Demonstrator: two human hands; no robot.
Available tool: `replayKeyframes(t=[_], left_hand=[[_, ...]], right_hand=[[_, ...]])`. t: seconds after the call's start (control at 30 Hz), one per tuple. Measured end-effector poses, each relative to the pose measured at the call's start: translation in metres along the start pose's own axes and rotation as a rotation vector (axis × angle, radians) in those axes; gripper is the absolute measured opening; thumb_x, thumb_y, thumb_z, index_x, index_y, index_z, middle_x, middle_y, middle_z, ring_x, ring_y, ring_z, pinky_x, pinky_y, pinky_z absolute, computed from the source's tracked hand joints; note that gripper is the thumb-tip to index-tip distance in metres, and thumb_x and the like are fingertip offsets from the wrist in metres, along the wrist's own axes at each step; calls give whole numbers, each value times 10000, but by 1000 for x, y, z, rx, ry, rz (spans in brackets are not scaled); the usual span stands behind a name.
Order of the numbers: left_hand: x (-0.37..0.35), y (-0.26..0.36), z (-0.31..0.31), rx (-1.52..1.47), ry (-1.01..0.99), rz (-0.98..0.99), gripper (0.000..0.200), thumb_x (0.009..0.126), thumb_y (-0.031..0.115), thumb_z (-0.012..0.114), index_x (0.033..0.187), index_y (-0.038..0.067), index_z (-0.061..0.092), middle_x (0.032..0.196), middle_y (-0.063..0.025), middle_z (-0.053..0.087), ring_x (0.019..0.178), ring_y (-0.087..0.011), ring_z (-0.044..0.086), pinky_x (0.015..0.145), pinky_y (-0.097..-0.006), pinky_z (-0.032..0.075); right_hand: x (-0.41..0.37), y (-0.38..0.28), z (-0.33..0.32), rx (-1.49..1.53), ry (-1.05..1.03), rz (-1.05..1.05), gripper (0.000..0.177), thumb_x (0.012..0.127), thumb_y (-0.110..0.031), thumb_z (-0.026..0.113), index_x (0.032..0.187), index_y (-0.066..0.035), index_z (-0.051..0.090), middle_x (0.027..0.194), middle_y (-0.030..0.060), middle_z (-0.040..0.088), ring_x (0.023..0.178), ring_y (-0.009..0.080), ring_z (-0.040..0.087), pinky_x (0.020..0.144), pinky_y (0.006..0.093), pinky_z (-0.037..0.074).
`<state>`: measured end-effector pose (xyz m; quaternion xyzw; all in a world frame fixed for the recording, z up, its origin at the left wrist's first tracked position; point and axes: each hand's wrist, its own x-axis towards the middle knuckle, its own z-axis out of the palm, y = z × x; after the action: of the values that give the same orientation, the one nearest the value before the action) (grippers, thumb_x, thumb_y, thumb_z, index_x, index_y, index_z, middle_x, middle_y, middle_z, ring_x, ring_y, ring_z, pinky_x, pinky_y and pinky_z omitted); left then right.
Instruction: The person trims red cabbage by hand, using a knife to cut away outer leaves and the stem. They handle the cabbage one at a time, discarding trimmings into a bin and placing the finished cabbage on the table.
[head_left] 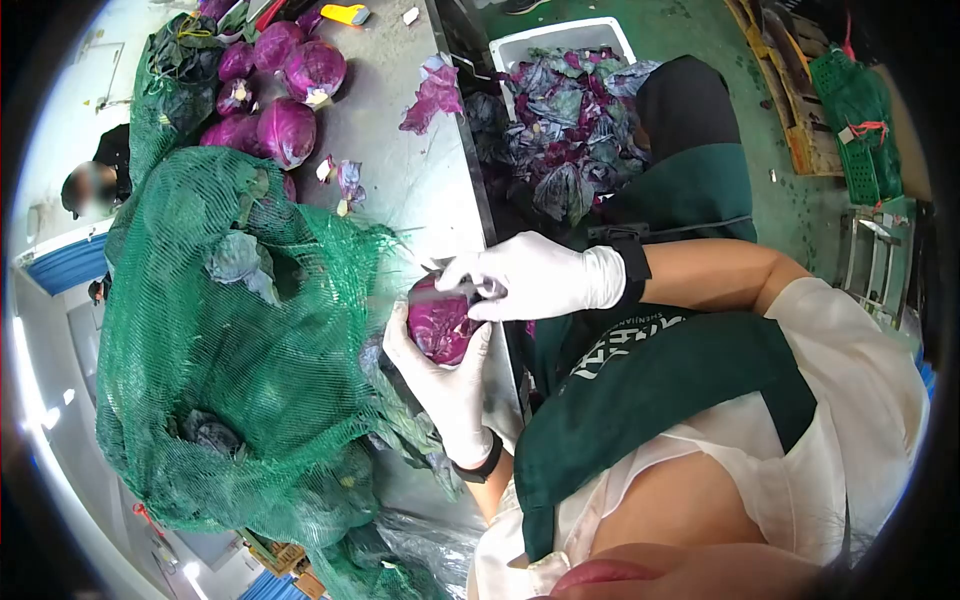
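A small purple cabbage (440, 328) sits in the grip of my gloved left hand (440, 385), fingers and thumb around its sides. My gloved right hand (545, 275) is closed just over the cabbage on a knife (428, 296). Only part of the blade shows, blurred across the top of the cabbage; the handle is mostly hidden by the fingers. Dark outer leaves (405, 400) lie beside and under my left hand. Close by on the far side, a green mesh sack (300, 380) stands open with more cabbages inside.
Several peeled purple cabbages (287, 132) and a yellow-handled tool (345, 14) lie on the metal table (400, 185). A white bin (560, 33) full of leaves stands on the floor by my leg. Wooden pallets (790, 95) and a green crate (850, 130) are farther off. Another person stands beyond the table.
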<state>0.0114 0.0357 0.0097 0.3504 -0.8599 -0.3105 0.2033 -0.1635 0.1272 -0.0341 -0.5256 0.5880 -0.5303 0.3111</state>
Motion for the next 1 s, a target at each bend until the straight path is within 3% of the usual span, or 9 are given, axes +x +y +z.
replayKeyframes(t=[0.17,0.37,0.43,0.5,0.57,0.63,0.7,0.8,1.0], left_hand=[[11,1,-5,189,-49,183,1022,567,432,928,1376,15,464,1298,-208,513,1210,-380,512,1021,-482,438],[24,0,-14,175,-167,131,1030,540,341,961,1376,17,453,1356,-181,496,1248,-303,504,1063,-417,414],[26,-24,-14,-109,-178,58,1037,543,334,963,1387,28,444,1357,-161,500,1247,-272,509,1069,-400,417],[26,-27,-18,-199,-210,14,992,590,276,951,1401,34,432,1365,-137,500,1248,-251,507,1084,-383,407],[25,-20,-19,-579,-194,-201,920,651,198,913,1416,44,426,1365,-126,502,1246,-252,506,1090,-375,402],[24,-27,-24,-585,-210,-236,961,639,184,929,1436,72,403,1398,-125,473,1234,-248,514,1061,-368,437],[21,-26,-23,-632,-194,-264,948,656,151,917,1443,72,395,1399,-130,471,1235,-247,512,1057,-366,440],[18,-17,-19,-562,-205,-259,931,667,128,909,1442,66,396,1419,-125,452,1249,-243,499,1066,-365,431],[17,-7,-9,-123,-149,-11,925,655,178,915,1425,52,418,1367,-151,475,1230,-297,503,1068,-412,407]], right_hand=[[5,-11,-15,-51,-204,-102,229,860,-226,660,1057,-133,589,832,103,646,726,301,651,651,391,514],[12,3,-15,-186,-196,-274,161,862,-207,646,999,-127,619,809,96,640,727,312,641,656,410,510],[12,10,-16,-211,-176,-293,145,857,-195,655,975,-113,635,825,82,657,733,292,650,666,393,514],[13,30,-31,180,-186,-76,111,891,-182,639,944,-84,641,859,60,693,742,248,673,695,334,512],[13,55,-38,172,-19,-86,115,898,-197,636,941,-91,638,828,73,688,742,259,673,692,327,506],[17,61,-50,-16,197,148,85,905,-102,661,944,-46,611,767,35,611,759,116,577,734,274,483],[16,49,-63,-287,238,275,163,916,-225,649,983,-79,622,765,66,655,717,214,661,696,325,521],[23,21,-32,-131,144,131,275,876,-332,653,1049,-117,650,823,112,704,778,313,702,710,405,553],[32,13,-7,-7,-51,46,273,787,-240,676,926,-11,622,785,166,674,704,353,668,671,437,531]])
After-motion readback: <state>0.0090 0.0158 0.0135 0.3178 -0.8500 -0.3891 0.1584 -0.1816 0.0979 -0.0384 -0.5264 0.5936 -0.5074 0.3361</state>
